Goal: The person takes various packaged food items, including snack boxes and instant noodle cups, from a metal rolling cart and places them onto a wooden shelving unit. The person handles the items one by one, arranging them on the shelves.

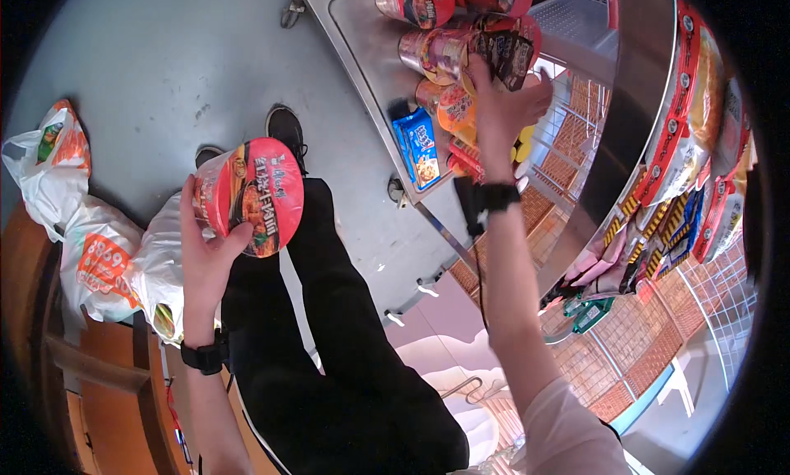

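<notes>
My left hand (213, 253) grips an instant noodle cup (265, 197) with a red printed lid, tilted above my legs. My right hand (509, 101) reaches over a metal cart shelf (355, 49), its fingers at several dark packets (506, 52) beside stacked noodle cups. Whether it grips a packet is not clear. Close to it are a purple-and-yellow noodle cup (444, 55) and an orange-lidded cup (457, 107). A blue snack packet (418, 148) lies near the shelf corner, beside a red packet (464, 160).
More red-lidded noodle cups (416, 2) stand at the shelf's far end. White plastic bags (102, 262) sit on the left by brown wooden furniture (102, 364). Packaged snacks (676, 135) fill a rack on the right. The cart has a caster (396, 193); grey floor (166, 61) lies ahead.
</notes>
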`<state>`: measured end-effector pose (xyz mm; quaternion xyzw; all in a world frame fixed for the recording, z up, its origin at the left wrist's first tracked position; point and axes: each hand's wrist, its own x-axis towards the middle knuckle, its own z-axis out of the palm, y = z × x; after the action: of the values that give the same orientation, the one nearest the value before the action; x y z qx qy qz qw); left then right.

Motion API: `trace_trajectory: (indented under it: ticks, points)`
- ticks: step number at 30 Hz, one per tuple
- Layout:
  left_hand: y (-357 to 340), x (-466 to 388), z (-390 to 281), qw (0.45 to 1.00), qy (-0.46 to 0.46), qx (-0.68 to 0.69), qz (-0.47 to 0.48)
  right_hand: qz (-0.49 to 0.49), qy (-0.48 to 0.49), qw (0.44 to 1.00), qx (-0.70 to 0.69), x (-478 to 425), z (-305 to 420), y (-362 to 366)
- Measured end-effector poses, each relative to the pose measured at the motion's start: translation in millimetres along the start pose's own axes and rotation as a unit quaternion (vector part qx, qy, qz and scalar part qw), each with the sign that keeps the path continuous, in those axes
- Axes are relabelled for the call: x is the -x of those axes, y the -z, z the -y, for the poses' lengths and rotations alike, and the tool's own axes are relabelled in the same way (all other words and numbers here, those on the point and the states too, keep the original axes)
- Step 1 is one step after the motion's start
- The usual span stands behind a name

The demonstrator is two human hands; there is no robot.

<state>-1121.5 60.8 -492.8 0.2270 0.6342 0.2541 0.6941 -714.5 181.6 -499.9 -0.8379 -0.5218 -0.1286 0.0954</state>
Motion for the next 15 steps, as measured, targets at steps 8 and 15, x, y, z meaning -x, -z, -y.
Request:
trace_trajectory:
  ticks: [8,15]
  points:
    - [7,6,17,0.998,0.012,-0.059,0.001,0.122,-0.172,0.975,0.069,40,-59,-40]
    - [10,5,26,0.998,0.025,-0.051,0.000,0.142,-0.206,0.962,-0.110,23,-75,-41]
